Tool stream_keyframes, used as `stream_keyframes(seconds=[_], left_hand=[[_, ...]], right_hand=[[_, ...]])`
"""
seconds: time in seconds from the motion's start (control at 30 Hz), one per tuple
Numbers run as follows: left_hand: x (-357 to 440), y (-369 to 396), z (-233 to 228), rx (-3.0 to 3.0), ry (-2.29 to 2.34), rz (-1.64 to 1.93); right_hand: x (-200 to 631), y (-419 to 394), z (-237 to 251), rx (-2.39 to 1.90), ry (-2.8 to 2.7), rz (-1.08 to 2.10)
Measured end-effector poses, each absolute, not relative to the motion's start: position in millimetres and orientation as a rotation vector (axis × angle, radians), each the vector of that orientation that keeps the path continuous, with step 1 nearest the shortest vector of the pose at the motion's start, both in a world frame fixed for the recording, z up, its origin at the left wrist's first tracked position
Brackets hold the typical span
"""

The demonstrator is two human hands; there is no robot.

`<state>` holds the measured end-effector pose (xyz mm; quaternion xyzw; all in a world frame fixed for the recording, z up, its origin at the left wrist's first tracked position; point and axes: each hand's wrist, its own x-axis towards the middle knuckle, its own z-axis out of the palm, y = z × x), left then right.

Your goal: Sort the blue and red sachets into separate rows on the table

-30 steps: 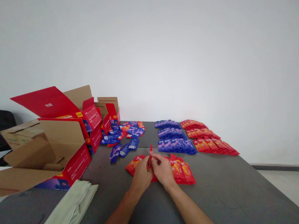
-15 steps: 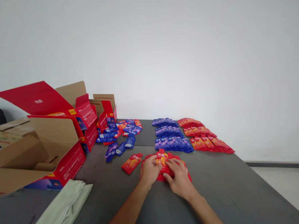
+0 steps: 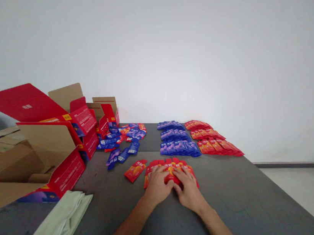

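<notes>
My left hand (image 3: 157, 187) and my right hand (image 3: 187, 187) lie side by side, palms down, on a fanned row of red sachets (image 3: 167, 165) near the middle of the dark grey table (image 3: 243, 202). The fingers are spread and press on the sachets; neither hand lifts anything. One loose red sachet (image 3: 135, 170) lies just left of the row, apart from it.
Behind the hands lie rows of blue sachets (image 3: 177, 141) and red sachets (image 3: 213, 141). A loose heap of mixed sachets (image 3: 124, 143) sits to the left by open red cardboard boxes (image 3: 62, 145). A folded pale green cloth (image 3: 50, 231) lies at the front left.
A second ago both hands held one red sachet upright. They laid it down and now press flat on the row, which is spread wider. The view has shifted right.
</notes>
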<state>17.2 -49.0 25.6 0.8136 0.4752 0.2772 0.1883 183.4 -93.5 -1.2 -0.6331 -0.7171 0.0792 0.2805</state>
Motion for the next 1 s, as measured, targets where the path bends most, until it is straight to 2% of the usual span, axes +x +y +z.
stream_keyframes(seconds=[0.23, 0.57, 1.0], left_hand=[[18.3, -53.6, 18.0, 2.351, 1.284, 0.697], [0.7, -46.6, 26.0, 2.309, 1.398, 0.783], [-65.7, 7.5, 1.6, 2.197, 2.071, 0.531]], right_hand=[[183.4, -94.8, -0.4, -1.666, -1.923, 0.179], [159.5, -90.4, 28.7, -1.697, -1.890, -0.080], [74.1, -43.5, 33.6, -1.576, -2.018, 0.021]])
